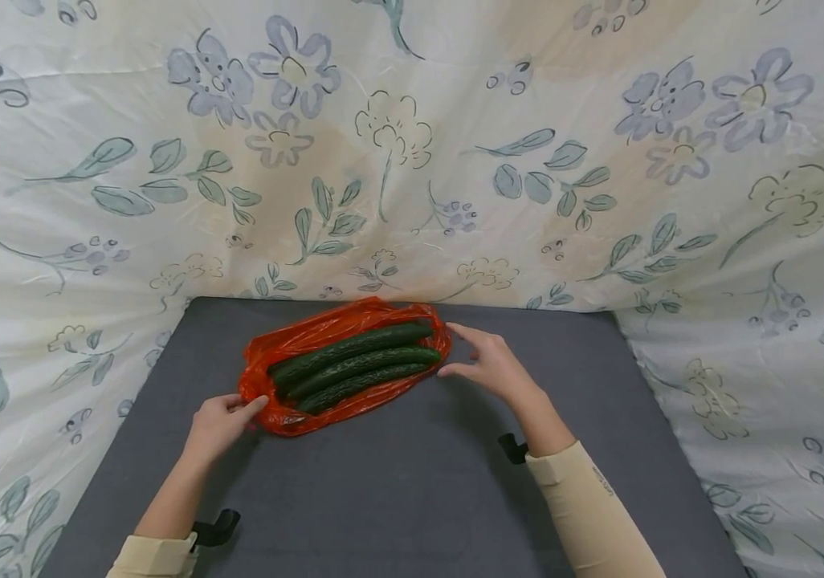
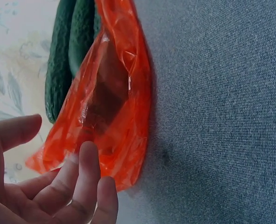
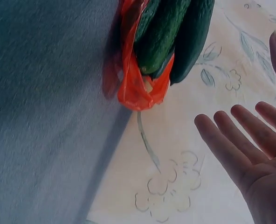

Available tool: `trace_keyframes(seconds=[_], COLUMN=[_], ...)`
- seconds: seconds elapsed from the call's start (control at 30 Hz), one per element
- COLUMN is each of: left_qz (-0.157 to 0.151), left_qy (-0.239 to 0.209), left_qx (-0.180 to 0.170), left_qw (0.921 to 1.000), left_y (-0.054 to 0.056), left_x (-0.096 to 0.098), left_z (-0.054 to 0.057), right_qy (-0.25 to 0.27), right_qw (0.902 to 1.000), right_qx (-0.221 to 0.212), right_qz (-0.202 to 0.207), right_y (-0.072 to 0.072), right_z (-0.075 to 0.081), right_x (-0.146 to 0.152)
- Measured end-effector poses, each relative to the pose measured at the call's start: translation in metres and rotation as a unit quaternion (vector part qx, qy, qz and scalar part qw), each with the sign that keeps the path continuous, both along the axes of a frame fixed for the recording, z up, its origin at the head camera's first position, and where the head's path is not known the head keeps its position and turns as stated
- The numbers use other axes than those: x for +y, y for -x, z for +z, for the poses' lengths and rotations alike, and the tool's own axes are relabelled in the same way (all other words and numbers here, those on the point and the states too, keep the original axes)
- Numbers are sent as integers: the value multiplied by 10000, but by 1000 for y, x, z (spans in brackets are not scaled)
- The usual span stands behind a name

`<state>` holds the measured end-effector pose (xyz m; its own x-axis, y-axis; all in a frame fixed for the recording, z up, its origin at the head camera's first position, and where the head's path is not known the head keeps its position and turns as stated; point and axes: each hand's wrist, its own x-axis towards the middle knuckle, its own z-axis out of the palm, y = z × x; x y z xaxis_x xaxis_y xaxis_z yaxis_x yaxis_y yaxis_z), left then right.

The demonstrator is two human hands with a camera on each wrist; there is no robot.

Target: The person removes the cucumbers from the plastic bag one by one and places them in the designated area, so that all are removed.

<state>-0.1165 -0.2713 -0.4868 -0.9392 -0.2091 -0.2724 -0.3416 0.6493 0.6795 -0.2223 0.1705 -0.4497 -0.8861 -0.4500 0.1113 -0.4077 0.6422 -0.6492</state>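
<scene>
Floral cloth (image 1: 397, 152) backs a dark grey counter (image 1: 397, 498), where three cucumbers (image 1: 365, 369) lie in a red plastic bag (image 1: 340, 316).
The cucumbers look firm, fairly heavy and brittle if bent, their bumpy skin likely giving good grip: best held round the middle. The thin bag seems limp, slippery and easy to tear, so gather plenty of rim. At its left end, the left hand (image 1: 218, 429) touches it, thumb apart from loosely bent fingers (image 2: 88, 163); just beside its right end, the right hand's (image 1: 493, 365) fingers are spread, holding nothing.
</scene>
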Motion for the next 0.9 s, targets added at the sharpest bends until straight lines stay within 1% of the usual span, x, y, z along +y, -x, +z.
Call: trace_keyframes(seconds=[0.1, 0.27, 0.47, 0.6, 0.77, 0.9], left_qz=[15, 18, 40, 33, 111, 152], left_qy=[-16, -67, -66, -80, -102, -129], left_qx=[36, 99, 88, 124, 213, 228], left_qw=[10000, 9999, 9999, 9999, 9997, 9995], left_y=[1, 3, 2, 1, 1, 3], left_x=[1, 2, 0, -1, 0, 2], left_z=[1, 1, -2, -2, -4, -5], right_qy=[-8, 248, 463, 529, 543, 508], right_qw=[10000, 9994, 9977, 9966, 9956, 9960], right_qx=[26, -66, -345, -511, -687, -672], right_qz=[82, 223, 350, 362, 321, 288], right_y=[3, 8, 16, 22, 28, 30], right_z=[-2, -5, -11, -14, -15, -14], right_x=[-7, -19, -33, -43, -56, -65])
